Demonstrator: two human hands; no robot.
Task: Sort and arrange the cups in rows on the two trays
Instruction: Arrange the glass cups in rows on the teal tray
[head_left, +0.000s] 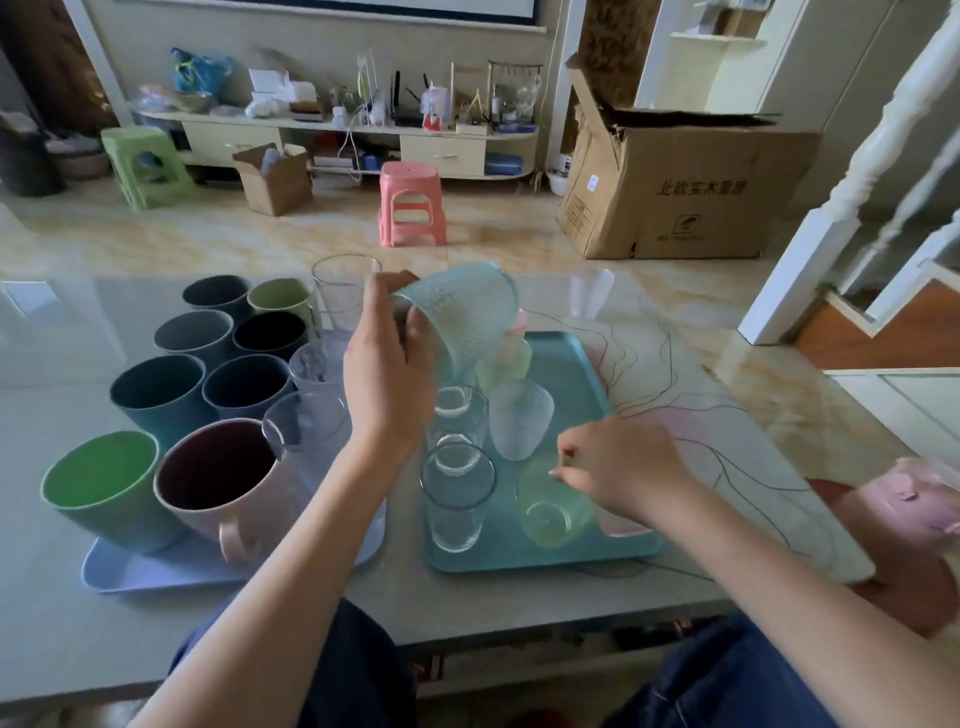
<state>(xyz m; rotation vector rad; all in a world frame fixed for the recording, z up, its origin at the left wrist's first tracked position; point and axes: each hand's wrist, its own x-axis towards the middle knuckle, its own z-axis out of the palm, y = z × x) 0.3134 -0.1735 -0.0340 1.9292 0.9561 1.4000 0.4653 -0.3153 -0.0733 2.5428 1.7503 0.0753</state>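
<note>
My left hand (387, 371) holds a textured teal glass cup (465, 314) tilted in the air above the far part of the teal tray (582, 358). My right hand (621, 475) pinches the rim of a pale green glass cup (550, 512) standing at the tray's near right. On the same tray stand two clear glasses (457, 493), a frosted clear cup (519, 421) and pastel cups (506, 358) behind it. The lavender tray (156, 569) on the left carries several opaque cups, among them a green cup (101, 483) and a pink mug (223, 480), plus clear glasses (306, 428).
A clear glass (343, 288) and another clear cup (589, 293) stand on the table beyond the trays. A pink cup (904, 504) lies at the right edge. On the floor beyond are a pink stool (410, 202) and a large cardboard box (691, 192).
</note>
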